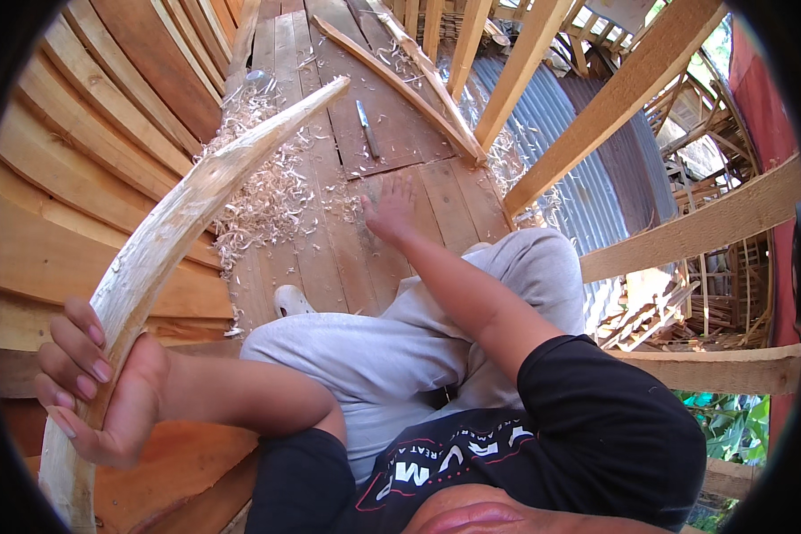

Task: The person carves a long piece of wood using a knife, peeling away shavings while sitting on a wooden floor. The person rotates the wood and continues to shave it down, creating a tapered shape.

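My left hand is wrapped round a long, pale, peeled wooden pole, gripping it near its lower end. The pole slants up and away across the left side, and its far tip narrows to a point. Out over the plank floor reaches my right hand, its fingers stretched apart with nothing in them. Just beyond those fingertips lies a knife with a bright blade and a dark handle, its handle end toward me. Whether the right hand touches the floor, I cannot tell.
Curled wood shavings cover the floor beside the pole. A wall of boards rises on the left. Ahead lie a squared timber strip and a rough stick. Upright timber posts and corrugated metal sheets stand on the right.
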Demonstrator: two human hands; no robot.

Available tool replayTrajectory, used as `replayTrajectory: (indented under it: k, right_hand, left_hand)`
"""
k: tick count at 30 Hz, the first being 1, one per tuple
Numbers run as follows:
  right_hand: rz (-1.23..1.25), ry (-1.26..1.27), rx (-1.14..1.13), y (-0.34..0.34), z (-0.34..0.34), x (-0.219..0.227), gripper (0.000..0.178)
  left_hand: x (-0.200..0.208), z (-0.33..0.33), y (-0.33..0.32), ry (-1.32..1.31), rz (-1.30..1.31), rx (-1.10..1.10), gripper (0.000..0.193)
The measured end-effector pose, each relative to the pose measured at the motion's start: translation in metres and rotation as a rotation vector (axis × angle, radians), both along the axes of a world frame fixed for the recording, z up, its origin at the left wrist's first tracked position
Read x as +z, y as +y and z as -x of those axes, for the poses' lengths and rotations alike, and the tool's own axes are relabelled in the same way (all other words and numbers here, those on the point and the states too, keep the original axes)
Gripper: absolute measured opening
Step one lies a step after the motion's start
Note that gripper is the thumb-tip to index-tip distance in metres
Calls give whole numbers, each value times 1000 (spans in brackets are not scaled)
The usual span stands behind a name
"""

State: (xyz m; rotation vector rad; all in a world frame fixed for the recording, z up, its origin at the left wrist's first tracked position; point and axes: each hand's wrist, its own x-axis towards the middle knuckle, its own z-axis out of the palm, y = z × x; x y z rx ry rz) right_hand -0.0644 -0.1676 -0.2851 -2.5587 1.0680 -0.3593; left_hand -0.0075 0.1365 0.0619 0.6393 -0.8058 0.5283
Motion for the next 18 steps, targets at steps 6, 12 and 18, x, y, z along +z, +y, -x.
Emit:
replayTrajectory:
  k: [6,12,18]
  right_hand:
    - [-3,-239,451,-35,-35,-11,60]
    - [-75,-195,346,-73,-75,-17,57]
    - [72,1,85,-78,-77,-19,60]
  left_hand:
    - [-1,0,-2,0,14,-51,22]
    - [-2,-1,-12,24,10,-5,23]
    - [-3,-4,-9,84,18,7,21]
